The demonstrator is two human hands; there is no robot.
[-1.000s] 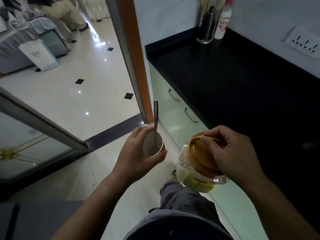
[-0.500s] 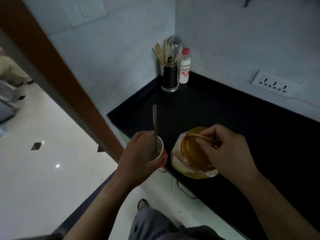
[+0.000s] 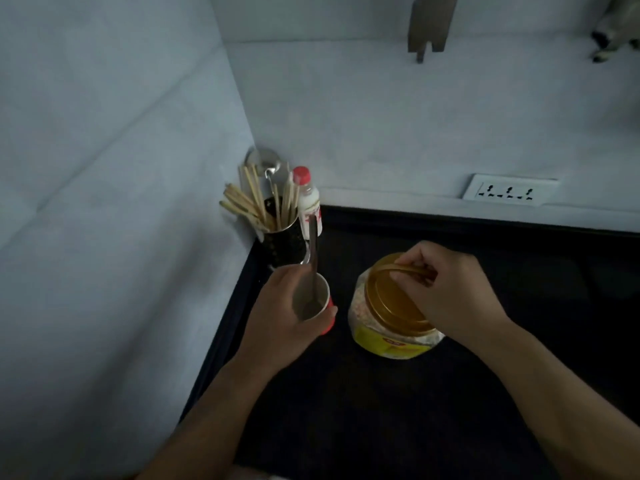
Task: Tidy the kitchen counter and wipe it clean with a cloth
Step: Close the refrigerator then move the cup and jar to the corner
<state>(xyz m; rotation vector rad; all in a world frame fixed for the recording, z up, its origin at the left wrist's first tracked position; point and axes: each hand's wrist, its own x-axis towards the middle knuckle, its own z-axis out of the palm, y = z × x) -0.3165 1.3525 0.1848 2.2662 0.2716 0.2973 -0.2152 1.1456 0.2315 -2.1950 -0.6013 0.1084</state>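
Note:
My left hand (image 3: 277, 318) grips a red-and-white paper cup (image 3: 313, 301) with a metal spoon (image 3: 313, 258) standing in it, above the left part of the black counter (image 3: 381, 410). To the right of the cup, my right hand (image 3: 446, 292) holds a clear plastic jar (image 3: 391, 327) by the thin handle on its gold lid; the jar has a yellow label and pale grainy contents. I cannot tell whether the jar rests on the counter or hangs just above it. No cloth is in sight.
In the back left corner stand a dark utensil holder (image 3: 277, 237) with chopsticks and a ladle, and a white bottle with a red cap (image 3: 308, 199). A socket strip (image 3: 509, 194) is on the back wall. A metal tool (image 3: 429, 26) hangs above.
The view swung from the doorway and floor round to the counter corner. Both hands carried the cup and the jar over the counter, closer to the utensil holder.

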